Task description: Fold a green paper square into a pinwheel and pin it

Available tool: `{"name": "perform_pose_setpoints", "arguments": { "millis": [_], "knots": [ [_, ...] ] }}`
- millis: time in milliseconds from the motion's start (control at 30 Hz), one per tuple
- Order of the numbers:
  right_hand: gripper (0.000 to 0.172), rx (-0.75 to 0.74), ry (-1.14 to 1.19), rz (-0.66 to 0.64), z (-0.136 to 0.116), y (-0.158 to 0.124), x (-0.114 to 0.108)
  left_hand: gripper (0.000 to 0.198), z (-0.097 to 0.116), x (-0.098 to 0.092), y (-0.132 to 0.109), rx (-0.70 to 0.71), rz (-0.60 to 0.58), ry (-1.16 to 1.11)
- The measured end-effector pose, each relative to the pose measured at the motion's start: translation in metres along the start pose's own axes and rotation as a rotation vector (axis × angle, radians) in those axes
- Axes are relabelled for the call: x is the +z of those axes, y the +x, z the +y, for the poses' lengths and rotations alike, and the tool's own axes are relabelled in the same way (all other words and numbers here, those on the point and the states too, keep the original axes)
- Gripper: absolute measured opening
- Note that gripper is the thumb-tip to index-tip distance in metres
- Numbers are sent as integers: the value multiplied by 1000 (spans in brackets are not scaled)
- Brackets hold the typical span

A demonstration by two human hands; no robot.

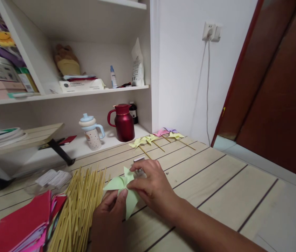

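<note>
While a pointed, pale-green paper pinwheel [116, 182] is pinched by left hand [109, 210] and right hand [150, 180], thin yellowish sticks [78, 203] are heaped left of the fingers [122, 199].

Two hands [153, 183] here, one green pinwheel [132, 203]! On the counter [216, 182], three yellow pinwheels [150, 138], one pink pinwheel [160, 132], one purple pinwheel [171, 130]: that's five! One red jug [124, 127], one lidded cup [93, 138], and sticks [82, 196] too crowded to count!

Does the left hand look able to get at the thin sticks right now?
Probably yes: the thin sticks lie close beside the left hand with nothing visible between, though it may first have to let go of the green paper it holds.
</note>
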State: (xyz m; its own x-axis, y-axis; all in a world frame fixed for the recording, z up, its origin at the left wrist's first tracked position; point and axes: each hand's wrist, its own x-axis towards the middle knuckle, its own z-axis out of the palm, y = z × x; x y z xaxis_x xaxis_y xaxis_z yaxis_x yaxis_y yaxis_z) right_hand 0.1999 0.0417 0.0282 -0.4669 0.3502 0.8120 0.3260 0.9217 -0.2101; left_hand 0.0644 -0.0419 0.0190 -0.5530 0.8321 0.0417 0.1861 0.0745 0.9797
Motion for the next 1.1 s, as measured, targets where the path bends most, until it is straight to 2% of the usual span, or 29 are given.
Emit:
{"name": "perform_pose_setpoints", "arguments": {
  "millis": [200,367,600,667,733,800,900,1033,1100],
  "knots": [
    [18,-59,-91,-22,0,-1,0,27,-1,3,2,45,53,-90],
    [18,-123,-176,-43,-4,1,-2,30,5,3,-1,25,83,-78],
    [13,-100,-101,-43,-9,-1,1,24,5,0,1,-13,126,-32],
    [15,15,55,-10,-8,0,1,27,4,-3,1,-35,138,20],
    [25,257,300,34,-5,2,0,31,4,-6,0,-43,143,33],
    [38,559,590,63,1,3,-1,33,5,-8,0,-34,148,-3],
    [49,855,1001,7,8,3,0,31,5,-6,1,-50,202,-23],
    [63,950,1239,-141,6,3,4,23,1,1,4,-14,302,-20],
    [60,933,1269,-184,2,3,5,20,-2,3,5,56,306,-41]
  ]
}}
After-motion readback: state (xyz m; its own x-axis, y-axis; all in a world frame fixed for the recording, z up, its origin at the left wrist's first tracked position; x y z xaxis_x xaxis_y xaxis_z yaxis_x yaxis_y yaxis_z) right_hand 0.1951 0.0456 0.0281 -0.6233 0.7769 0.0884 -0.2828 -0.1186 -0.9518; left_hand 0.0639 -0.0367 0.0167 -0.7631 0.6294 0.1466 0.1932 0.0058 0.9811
